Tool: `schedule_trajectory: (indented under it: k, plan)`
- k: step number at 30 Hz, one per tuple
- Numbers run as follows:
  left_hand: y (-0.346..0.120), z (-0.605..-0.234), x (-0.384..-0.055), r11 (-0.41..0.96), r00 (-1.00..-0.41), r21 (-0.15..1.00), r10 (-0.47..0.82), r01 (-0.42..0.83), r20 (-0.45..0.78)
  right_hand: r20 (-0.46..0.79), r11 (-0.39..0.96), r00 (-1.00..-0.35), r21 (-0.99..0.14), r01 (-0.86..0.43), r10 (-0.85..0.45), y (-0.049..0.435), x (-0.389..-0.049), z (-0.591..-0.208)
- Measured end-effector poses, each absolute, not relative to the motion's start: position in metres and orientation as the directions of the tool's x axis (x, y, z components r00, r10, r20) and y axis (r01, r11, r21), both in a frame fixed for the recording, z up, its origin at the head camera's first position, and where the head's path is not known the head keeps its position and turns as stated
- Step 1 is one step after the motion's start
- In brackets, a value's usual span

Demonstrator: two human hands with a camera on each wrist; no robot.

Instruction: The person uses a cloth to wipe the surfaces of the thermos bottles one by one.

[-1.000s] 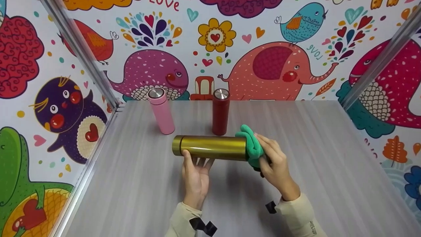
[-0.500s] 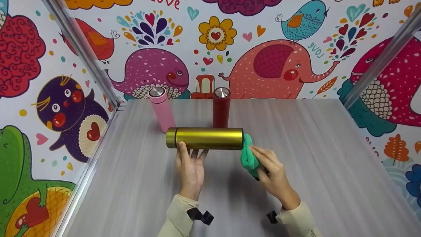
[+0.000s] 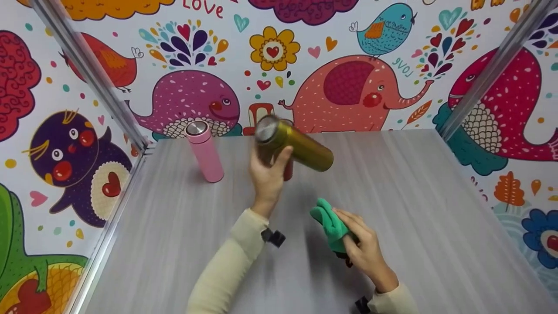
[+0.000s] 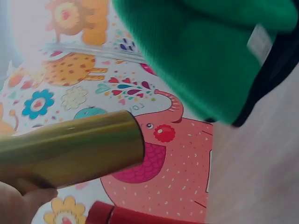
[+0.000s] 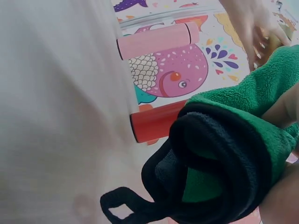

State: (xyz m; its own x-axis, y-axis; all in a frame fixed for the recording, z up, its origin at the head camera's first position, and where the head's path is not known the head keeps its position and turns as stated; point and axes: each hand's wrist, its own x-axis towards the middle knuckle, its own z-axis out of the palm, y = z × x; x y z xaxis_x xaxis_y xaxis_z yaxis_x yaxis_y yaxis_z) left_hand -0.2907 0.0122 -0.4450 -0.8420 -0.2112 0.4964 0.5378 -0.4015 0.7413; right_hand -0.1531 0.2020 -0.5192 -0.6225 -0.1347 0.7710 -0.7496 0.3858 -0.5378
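My left hand (image 3: pixel 268 176) grips a gold thermos flask (image 3: pixel 309 150) near its silver-topped lid, up off the table. The flask slants, lid end to the upper left and base to the lower right. A folded green cloth (image 3: pixel 330 224) is held in my right hand (image 3: pixel 364 246), below the flask and apart from it. In the right wrist view the cloth shows black edging and a hanging loop. Behind the left hand and gold flask stands a red thermos flask (image 5: pixel 156 122), mostly hidden in the head view.
A pink thermos flask (image 3: pixel 207 159) stands upright at the back left of the grey table (image 3: pixel 174 244). Printed cartoon walls (image 3: pixel 266 13) enclose the back and sides, with metal posts (image 3: pixel 93 74) at the corners.
The gold flask was level with its base against the cloth; my left hand has lifted it away toward the back and tilted it. The right hand has come slightly lower, still holding the cloth.
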Motion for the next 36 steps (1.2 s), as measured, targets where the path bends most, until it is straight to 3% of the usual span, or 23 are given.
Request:
schedule_trajectory:
  k: [5, 18, 30, 36]
  plan:
    - [0.062, -0.434, -0.327, -0.269, -0.830, 0.794, -0.036, 0.545, 0.557, 0.734, 0.394, -0.673, -0.596, -0.700, -0.086, 0.205, -0.147, -0.522]
    - [0.153, -0.481, -0.398, -0.053, -0.928, 0.943, 0.165, 0.329, 0.333, 0.660, 0.385, -0.751, -0.697, -0.604, 0.017, 0.222, -0.136, -0.529]
    - [0.159, -0.503, -0.417, 0.121, -0.925, 0.949, 0.290, 0.292, 0.248, 0.642, 0.388, -0.766, -0.713, -0.584, 0.025, 0.231, -0.136, -0.532]
    - [0.157, -0.503, -0.419, 0.138, -0.907, 0.950, 0.362, 0.281, 0.216, 0.639, 0.386, -0.768, -0.717, -0.580, 0.033, 0.231, -0.135, -0.534]
